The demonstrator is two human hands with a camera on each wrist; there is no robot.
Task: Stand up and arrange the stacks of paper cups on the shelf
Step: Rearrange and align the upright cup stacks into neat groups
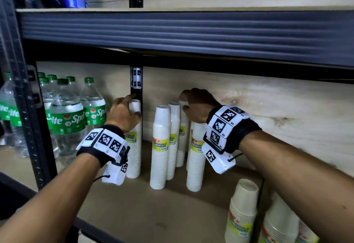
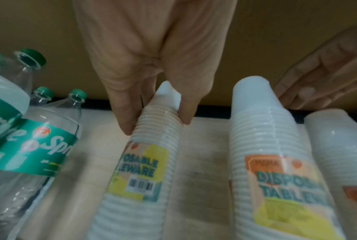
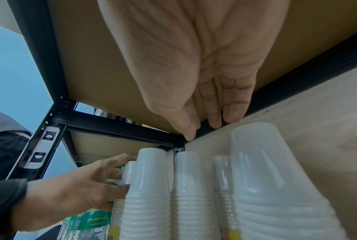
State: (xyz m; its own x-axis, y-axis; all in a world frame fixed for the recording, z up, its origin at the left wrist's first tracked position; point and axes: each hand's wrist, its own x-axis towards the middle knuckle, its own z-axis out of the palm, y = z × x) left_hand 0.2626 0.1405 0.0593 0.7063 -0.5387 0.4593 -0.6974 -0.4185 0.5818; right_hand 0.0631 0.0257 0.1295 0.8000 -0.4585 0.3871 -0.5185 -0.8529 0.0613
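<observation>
- The left hand [image 1: 122, 115] pinches the top of the leftmost cup stack [image 1: 134, 147], upright by the black rear post [image 1: 136, 78] of the shelf [image 1: 134, 204].
- The right hand [image 1: 197, 104] hovers, fingers straight and loose, over the stack [image 1: 197, 156] at the right of the group.
- Three more wrapped stacks [image 1: 161, 147] stand between them.
- Sprite bottles [image 1: 67, 116] crowd the left end.
- Shorter stacks [image 1: 243, 210] sit at the front right edge.

Left hand [image 2: 145, 68] pinching with thumb and fingers in a grip; right hand [image 3: 196, 68] hovers, fingers straight
</observation>
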